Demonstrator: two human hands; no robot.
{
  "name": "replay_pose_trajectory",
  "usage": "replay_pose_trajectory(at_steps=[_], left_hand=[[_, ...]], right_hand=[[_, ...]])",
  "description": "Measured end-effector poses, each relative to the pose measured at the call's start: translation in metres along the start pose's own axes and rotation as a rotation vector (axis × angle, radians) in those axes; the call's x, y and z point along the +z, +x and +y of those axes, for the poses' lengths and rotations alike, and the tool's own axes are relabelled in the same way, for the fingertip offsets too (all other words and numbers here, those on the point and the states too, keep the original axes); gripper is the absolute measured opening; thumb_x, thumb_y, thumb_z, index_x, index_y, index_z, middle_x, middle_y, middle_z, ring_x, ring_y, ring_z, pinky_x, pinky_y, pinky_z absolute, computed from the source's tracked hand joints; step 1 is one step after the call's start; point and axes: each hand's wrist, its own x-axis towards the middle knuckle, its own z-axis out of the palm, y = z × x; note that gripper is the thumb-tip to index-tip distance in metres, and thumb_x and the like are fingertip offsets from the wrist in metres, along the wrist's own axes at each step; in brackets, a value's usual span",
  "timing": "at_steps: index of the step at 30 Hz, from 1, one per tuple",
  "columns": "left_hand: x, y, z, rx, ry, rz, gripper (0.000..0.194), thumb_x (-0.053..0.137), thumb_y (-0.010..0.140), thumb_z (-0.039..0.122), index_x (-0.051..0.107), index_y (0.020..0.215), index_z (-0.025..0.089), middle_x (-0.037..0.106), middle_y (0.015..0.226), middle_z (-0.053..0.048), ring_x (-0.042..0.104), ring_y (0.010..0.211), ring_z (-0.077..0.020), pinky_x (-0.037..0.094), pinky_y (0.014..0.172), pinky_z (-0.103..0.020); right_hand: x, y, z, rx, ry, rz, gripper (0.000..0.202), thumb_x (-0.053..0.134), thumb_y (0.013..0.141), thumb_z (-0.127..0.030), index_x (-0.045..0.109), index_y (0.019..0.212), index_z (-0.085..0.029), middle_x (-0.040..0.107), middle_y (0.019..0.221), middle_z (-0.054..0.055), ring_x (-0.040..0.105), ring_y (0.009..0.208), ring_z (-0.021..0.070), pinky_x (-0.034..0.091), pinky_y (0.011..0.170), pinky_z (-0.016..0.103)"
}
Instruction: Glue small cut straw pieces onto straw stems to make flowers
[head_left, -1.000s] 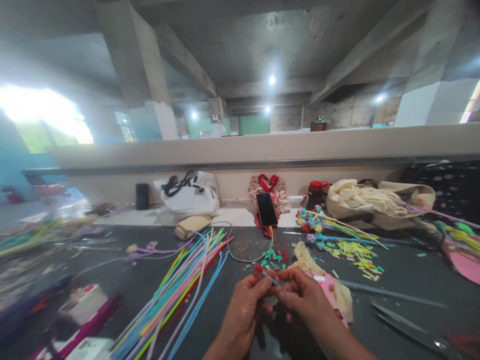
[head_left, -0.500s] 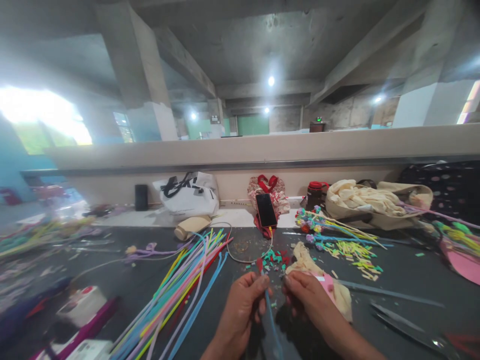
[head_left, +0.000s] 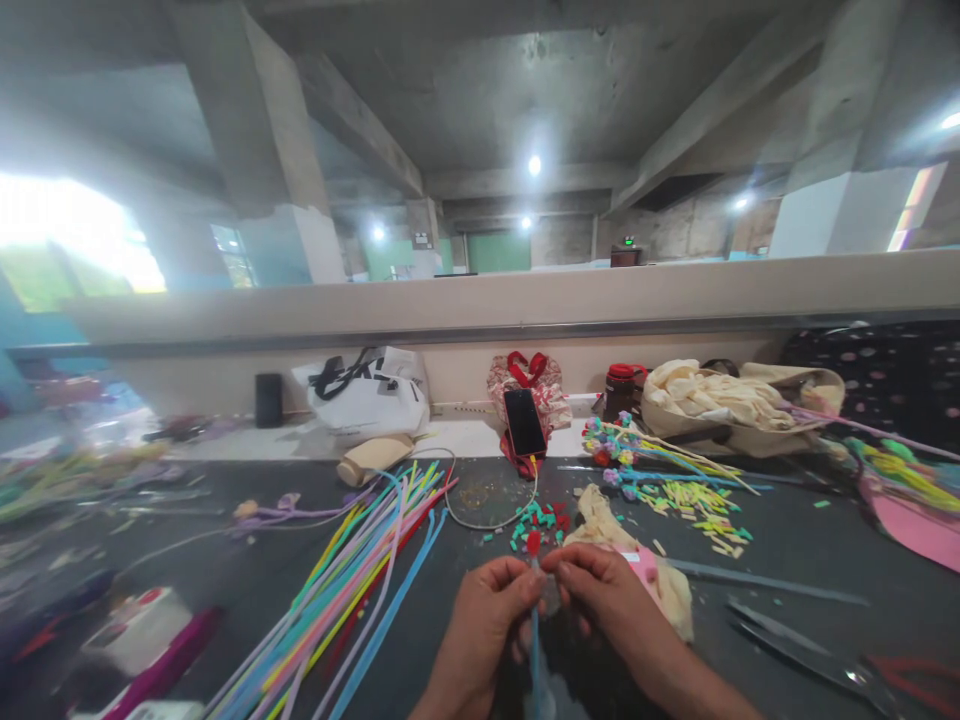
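My left hand (head_left: 491,615) is closed in a pinch around a blue pipe cleaner (head_left: 535,655), which hangs down toward the bottom edge. A small red piece (head_left: 533,542) sticks up at its top, just above the fingertips. My right hand (head_left: 611,600) is also pinched, its thumb and forefinger meeting the left fingers just under the red piece. What lies between the right fingertips is hidden. Beyond the hands lie small green and red cut pieces (head_left: 544,520). A cream cloth with a pink patch (head_left: 641,562) lies beside my right hand.
Long coloured pipe cleaners (head_left: 341,590) lie in a bundle at left. Scissors (head_left: 806,650) rest at right. Yellow cut pieces (head_left: 686,505) and small flower stems (head_left: 619,450) lie behind them. A phone (head_left: 524,422) on a cable leans against a patterned bag; a white bag (head_left: 367,395) stands left.
My right hand has moved left to meet the left hand at the stem's top. The red piece now stands upright and clearer above the fingers. The view has shifted slightly.
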Motion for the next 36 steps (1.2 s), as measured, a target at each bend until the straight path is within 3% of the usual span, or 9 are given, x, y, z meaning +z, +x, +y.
replay_pose_trajectory(at_steps=[8,18,22,28,32,36], left_hand=[[0.002,-0.003,0.003,-0.008,0.044,0.004,0.031,0.063,0.062,0.044,0.056,0.058,0.014,0.048,0.039,0.006,0.033,0.029,-0.0024,0.021,0.033,-0.016],[0.001,0.000,-0.001,-0.048,0.054,-0.005,0.033,0.064,0.060,0.046,0.052,0.060,0.015,0.054,0.045,0.004,0.035,0.029,-0.0022,0.022,0.031,-0.015],[0.001,0.003,-0.004,-0.069,0.063,-0.009,0.035,0.064,0.058,0.047,0.051,0.060,0.015,0.056,0.046,0.003,0.035,0.027,-0.0023,0.021,0.030,-0.015],[-0.002,0.005,-0.006,-0.074,0.085,-0.024,0.034,0.063,0.059,0.047,0.053,0.063,0.015,0.053,0.041,0.005,0.034,0.025,-0.0027,0.020,0.029,-0.015],[0.000,0.003,-0.005,-0.058,0.044,-0.050,0.034,0.063,0.060,0.047,0.054,0.062,0.014,0.055,0.045,0.004,0.035,0.026,-0.0022,0.021,0.029,-0.015],[0.000,0.002,-0.005,-0.086,0.027,-0.046,0.036,0.065,0.057,0.048,0.054,0.061,0.015,0.055,0.044,0.004,0.036,0.027,-0.0026,0.022,0.030,-0.015]], right_hand=[[-0.002,-0.001,-0.004,-0.060,-0.039,0.029,0.019,0.055,0.069,-0.028,0.062,0.083,-0.016,0.056,0.063,-0.002,0.044,0.049,0.0079,0.031,0.044,0.018],[-0.002,-0.003,-0.013,-0.044,-0.085,0.066,0.016,0.048,0.069,-0.022,0.060,0.077,-0.017,0.040,0.047,-0.008,0.029,0.039,0.0056,0.020,0.039,0.017],[-0.005,0.002,-0.008,-0.106,-0.173,0.111,0.016,0.049,0.066,-0.020,0.064,0.069,-0.015,0.050,0.052,-0.004,0.037,0.045,0.0074,0.027,0.044,0.019],[-0.004,0.000,-0.007,-0.113,-0.082,0.029,0.026,0.054,0.070,-0.027,0.062,0.092,-0.017,0.056,0.061,-0.003,0.044,0.049,0.0091,0.033,0.046,0.019],[0.000,-0.004,-0.014,-0.136,-0.017,0.003,0.022,0.056,0.071,-0.030,0.062,0.089,-0.018,0.060,0.074,0.000,0.051,0.059,0.0114,0.040,0.055,0.022],[0.000,-0.005,-0.017,-0.146,-0.017,0.002,0.020,0.058,0.069,-0.030,0.062,0.085,-0.017,0.059,0.073,0.000,0.051,0.060,0.0120,0.040,0.056,0.022]])
